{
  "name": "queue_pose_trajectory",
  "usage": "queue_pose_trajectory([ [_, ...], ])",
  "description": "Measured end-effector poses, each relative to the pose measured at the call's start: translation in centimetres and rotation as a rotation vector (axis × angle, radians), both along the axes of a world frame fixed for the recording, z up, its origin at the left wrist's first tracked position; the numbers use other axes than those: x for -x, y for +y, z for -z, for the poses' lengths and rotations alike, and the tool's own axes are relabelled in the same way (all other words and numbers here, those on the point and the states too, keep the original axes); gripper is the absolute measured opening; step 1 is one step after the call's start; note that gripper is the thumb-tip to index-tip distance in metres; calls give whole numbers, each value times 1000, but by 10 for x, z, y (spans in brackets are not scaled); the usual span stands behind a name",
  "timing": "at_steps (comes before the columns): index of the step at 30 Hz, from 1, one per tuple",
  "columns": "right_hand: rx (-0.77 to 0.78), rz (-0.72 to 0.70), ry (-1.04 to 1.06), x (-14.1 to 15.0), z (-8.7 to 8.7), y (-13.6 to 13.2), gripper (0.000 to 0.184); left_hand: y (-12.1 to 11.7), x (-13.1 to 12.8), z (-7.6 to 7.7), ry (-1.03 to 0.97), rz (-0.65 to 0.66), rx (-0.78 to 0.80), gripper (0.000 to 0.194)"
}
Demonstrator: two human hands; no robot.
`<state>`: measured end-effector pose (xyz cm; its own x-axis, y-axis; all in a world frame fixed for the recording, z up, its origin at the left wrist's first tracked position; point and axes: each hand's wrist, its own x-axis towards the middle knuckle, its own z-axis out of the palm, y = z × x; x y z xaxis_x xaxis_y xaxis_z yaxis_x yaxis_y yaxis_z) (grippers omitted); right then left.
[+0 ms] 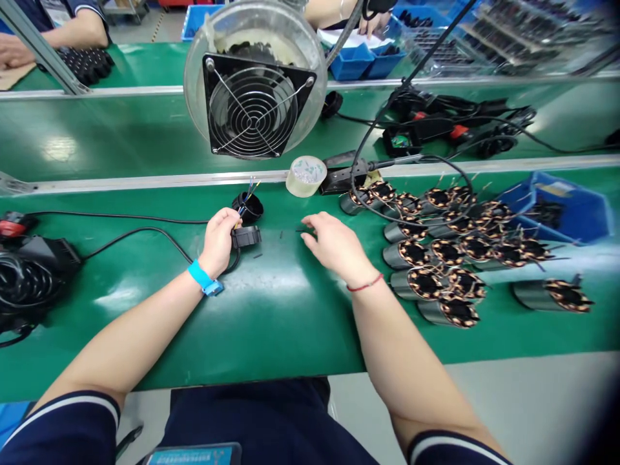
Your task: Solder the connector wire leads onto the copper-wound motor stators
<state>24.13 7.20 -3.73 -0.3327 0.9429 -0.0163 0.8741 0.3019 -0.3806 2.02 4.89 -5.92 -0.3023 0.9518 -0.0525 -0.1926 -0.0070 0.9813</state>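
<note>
My left hand (219, 240) pinches a bundle of thin coloured wires (249, 189), their loose ends pointing up and away. A black plastic housing (247, 236) sits against its fingers, with a black cable (234, 266) running from beneath. Just behind stands a round black plastic ring (250, 208). To the right, my right hand (334, 242) hovers low over the table, thumb and forefinger closed about a short thin black tube (299, 230). Two similar short black pieces lie between the hands, one of them a dark tube (258, 256) near the housing.
Several motor stators with copper windings (409, 254) stand at the right, beside a blue bin (576, 213). A tape roll (307, 175) lies behind the hands. A fan (254, 110) hangs ahead. Coiled cable and black tools (36, 278) lie left. Co-workers' hands show across the table.
</note>
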Motion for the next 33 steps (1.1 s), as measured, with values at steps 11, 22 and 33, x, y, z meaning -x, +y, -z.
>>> queue_pose_trajectory([
  [11,273,-17,583,25,8,-4,25,-14,-3,-7,312,407,-124,19],
  [22,503,150,1356,38,2,-22,24,-18,-4,-12,467,476,-167,22],
  [33,439,138,1294,41,2,-27,26,-19,-5,-11,445,455,-161,21],
])
